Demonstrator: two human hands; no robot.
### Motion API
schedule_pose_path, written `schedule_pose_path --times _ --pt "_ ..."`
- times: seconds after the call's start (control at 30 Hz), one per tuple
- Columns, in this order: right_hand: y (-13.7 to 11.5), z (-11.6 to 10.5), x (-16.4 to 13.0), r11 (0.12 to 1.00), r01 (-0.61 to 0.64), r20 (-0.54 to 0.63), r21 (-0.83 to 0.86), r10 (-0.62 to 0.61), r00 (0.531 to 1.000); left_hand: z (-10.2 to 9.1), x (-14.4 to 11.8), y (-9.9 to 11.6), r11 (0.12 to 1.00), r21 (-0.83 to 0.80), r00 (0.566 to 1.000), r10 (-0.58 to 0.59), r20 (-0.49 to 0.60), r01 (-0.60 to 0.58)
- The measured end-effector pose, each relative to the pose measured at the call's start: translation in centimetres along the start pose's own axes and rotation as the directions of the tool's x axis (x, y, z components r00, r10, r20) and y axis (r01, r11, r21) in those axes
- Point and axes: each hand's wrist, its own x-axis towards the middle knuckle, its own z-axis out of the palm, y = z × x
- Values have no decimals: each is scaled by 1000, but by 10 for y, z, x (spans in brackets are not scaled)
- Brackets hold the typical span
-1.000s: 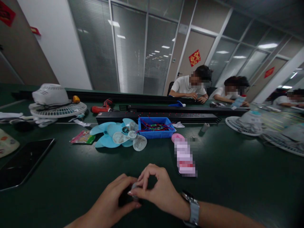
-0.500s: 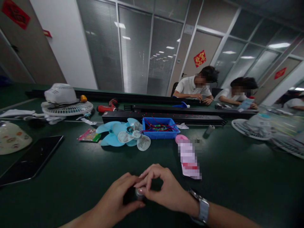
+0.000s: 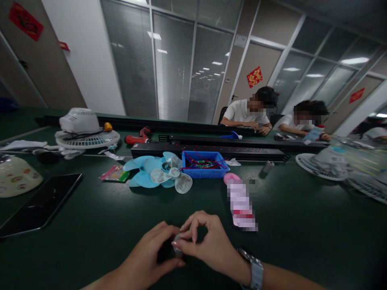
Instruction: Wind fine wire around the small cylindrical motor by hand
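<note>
Now right hand (image 3: 213,243) seemingly more curled at a small cylinder (image 3: 178,253).

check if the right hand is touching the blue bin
Apart: the head view shows bare green tabletop between the right hand and the blue bin.

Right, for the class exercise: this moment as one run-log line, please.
left grip: curled around cylinder | right grip: on its top | beyond: fan blades, blue bin
</note>
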Motion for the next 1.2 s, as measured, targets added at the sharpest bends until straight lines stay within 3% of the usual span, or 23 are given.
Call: schedule_pose_path --times 0.2,0.43,0.53,0.73,0.93,1.2 --pt "-7 -6 2 986 143 87 -90 -135 987 1 1 -1 999 38 1000 16 -14 -16" --pt "-7 -13 8 981 192 231 9 -189 954 0 2 1 998 43 998 43 -36 -42" --pt "-5 -14 9 989 125 226 79 -140 964 -1 1 1 998 31 998 51 -41 -50" --pt "0 -7 8 963 -116 164 242 77 983 -4 2 6 1000 11 1000 19 21 -20" --pt "3 3 1 985 -56 37 162 51 998 -4 3 8 1000 20 1000 24 14 -24" --pt "-2 0 0 1000 -1 20 30 0 1000 -3 4 6 1000 5 1000 22 4 -22"
